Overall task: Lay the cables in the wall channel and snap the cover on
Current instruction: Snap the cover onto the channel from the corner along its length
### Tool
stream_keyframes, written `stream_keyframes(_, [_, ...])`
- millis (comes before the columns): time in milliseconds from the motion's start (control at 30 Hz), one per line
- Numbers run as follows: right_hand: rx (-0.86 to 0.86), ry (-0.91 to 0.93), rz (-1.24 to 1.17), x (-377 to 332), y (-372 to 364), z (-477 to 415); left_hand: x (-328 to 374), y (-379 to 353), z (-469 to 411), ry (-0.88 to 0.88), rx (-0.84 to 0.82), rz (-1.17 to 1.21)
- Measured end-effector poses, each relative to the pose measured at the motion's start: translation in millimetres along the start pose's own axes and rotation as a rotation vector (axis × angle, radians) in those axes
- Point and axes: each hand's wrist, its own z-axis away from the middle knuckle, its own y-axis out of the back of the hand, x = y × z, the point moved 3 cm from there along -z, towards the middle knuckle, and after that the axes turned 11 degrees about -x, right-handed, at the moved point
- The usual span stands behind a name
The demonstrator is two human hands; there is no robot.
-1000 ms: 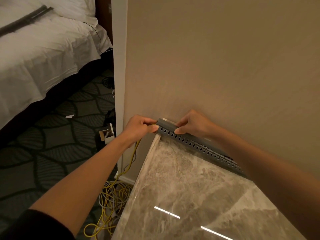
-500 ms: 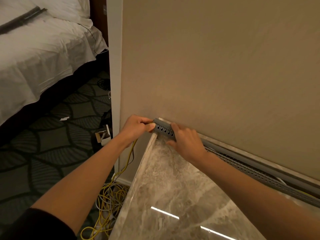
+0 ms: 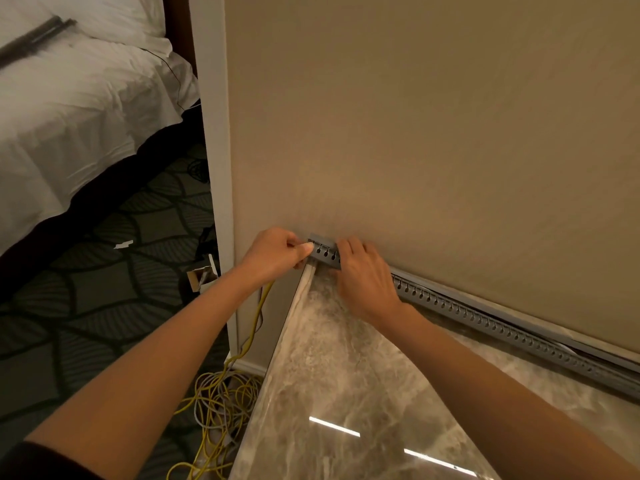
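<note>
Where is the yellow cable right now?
In the head view, the yellow cable hangs from the left hand at the left end of the channel, dropping beside the marble counter into a tangle on the carpet.

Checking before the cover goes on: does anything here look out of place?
Yes. A loose tangle of yellow and grey cables lies on the carpet beside the marble counter, not in the slotted channel; one yellow cable runs up to the left hand. Dark strips lie on the bed.
</note>
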Motion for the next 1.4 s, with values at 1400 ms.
stream_keyframes(1400, [0.281, 0.015, -0.005, -7.9, -16.7, 24.4, 5.4, 0.0, 17.8, -0.249, -0.076, -0.038])
